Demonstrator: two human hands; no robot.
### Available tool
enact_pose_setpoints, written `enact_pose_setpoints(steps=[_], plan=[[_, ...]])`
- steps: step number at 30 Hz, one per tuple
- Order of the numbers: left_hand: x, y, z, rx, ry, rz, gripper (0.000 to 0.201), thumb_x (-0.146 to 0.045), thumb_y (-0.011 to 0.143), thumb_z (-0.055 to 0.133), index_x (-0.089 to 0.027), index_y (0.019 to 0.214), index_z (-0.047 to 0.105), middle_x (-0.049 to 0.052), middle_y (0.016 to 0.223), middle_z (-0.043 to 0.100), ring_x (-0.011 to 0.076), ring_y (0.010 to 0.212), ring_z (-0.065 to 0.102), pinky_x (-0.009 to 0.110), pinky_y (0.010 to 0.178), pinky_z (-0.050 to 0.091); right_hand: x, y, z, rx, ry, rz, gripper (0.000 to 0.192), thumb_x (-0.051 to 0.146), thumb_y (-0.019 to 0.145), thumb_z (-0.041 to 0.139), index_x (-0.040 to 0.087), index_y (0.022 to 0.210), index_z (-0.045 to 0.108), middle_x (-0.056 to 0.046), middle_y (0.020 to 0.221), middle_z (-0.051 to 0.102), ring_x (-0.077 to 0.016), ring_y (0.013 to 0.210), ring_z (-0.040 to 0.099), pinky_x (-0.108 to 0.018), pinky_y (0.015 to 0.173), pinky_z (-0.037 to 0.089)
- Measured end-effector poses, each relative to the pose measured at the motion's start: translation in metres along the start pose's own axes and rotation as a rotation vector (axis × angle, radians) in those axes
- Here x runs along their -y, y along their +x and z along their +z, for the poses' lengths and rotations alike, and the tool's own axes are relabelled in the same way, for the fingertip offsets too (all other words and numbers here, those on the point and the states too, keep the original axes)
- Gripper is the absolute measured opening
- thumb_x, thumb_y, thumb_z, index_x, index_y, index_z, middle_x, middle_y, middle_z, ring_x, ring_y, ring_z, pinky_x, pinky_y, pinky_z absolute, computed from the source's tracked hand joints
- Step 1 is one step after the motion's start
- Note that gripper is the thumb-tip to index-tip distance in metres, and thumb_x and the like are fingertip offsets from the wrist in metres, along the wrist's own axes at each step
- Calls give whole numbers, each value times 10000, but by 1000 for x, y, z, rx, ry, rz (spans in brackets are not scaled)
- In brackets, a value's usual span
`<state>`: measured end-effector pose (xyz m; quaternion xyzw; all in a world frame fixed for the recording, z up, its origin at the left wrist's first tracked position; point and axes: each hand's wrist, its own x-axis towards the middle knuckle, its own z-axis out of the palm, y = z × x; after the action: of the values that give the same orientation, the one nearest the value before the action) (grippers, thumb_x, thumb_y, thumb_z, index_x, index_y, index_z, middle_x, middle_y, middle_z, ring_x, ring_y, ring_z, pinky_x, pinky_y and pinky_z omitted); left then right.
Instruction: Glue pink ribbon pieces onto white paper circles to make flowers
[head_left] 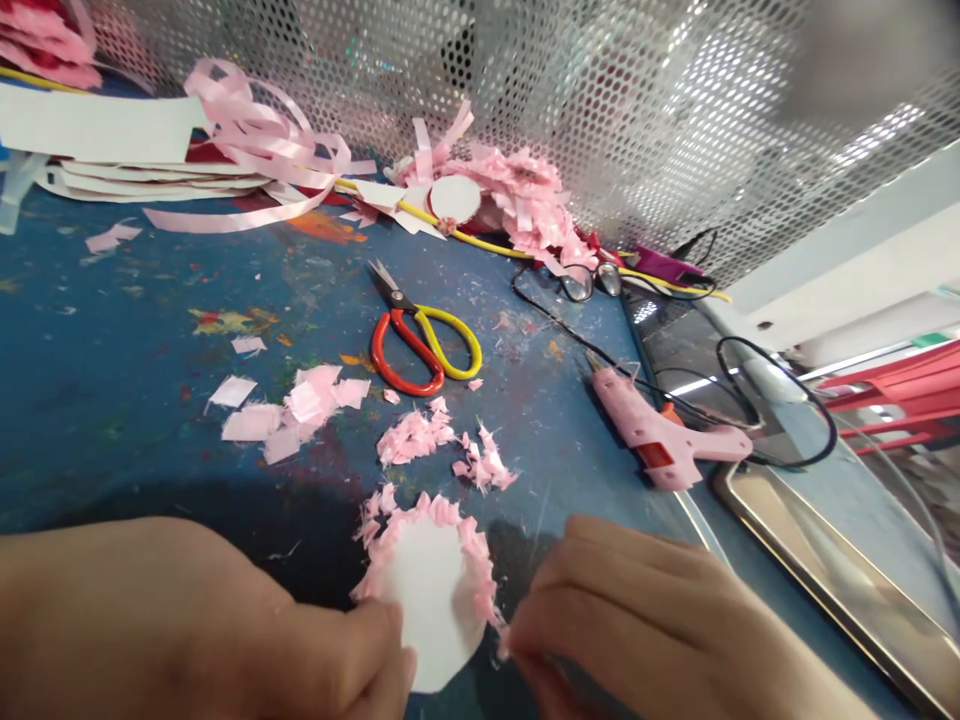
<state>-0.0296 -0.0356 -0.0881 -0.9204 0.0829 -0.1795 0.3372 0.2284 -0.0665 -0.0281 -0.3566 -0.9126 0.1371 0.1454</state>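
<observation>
Counter [112,420]: a blue, paint-flecked surface carrying everything; a perforated metal screen [637,110] stands along its far edge.
Left hand [225,630]: low at the near edge, fingers curled, thumb and fingertips pinching the near-left rim of the paper disc.
Right hand [645,630]: just to the right of the disc, fingers bunched at its right edge on the pink fringe; how firmly it grips cannot be told.
Paper disc [431,600]: a white round card lying flat between the two hands, with a pink frilled fringe [465,540] glued round its far and right rim; the near-left rim is bare.
Key relation: the disc sits between the hands, touching both; the left hand is the one that clearly holds it.
Glue gun [660,435]: pink, lying on its side beyond the right hand, nozzle pointing away and to the left.
Scissors [416,335]: red and yellow handles, further off, well apart from both hands.
Fringe scraps [442,445]: loose pink pieces between the scissors and the disc.
</observation>
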Motion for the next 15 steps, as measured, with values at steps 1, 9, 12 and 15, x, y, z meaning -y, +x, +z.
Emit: enact_pose_setpoints(steps=[1,9,12,15], plan=[[7,0,2,-63,6,83,333,-324,751,560,-412,1061,648,-99,1165,642,213,1013,569,319,937,506,2,1,6,-20,-37,-5,244,91,884,429,194,709,564,9,635,557,-104,546,457,-252,480,336],[27,1,9,-111,14,171,352,-345,764,510,-379,1086,650,-56,1153,652,245,1006,584,399,1004,478,14,14,7,56,-120,61,289,80,905,400,179,679,551,-5,669,568,-115,552,444,-269,482,335],[20,-1,4,-59,31,202,375,-317,756,512,-390,1104,633,-68,1167,646,233,1026,587,389,1011,484,15,14,9,94,-90,9,320,84,922,379,173,668,553,-11,687,577,-114,557,439,-266,495,357],[14,-10,0,134,89,99,443,-278,729,548,-398,1152,598,-93,1218,621,211,1138,540,350,1044,464,15,13,9,164,-83,5,301,93,926,405,176,687,567,-14,738,603,-111,590,478,-245,536,405]])
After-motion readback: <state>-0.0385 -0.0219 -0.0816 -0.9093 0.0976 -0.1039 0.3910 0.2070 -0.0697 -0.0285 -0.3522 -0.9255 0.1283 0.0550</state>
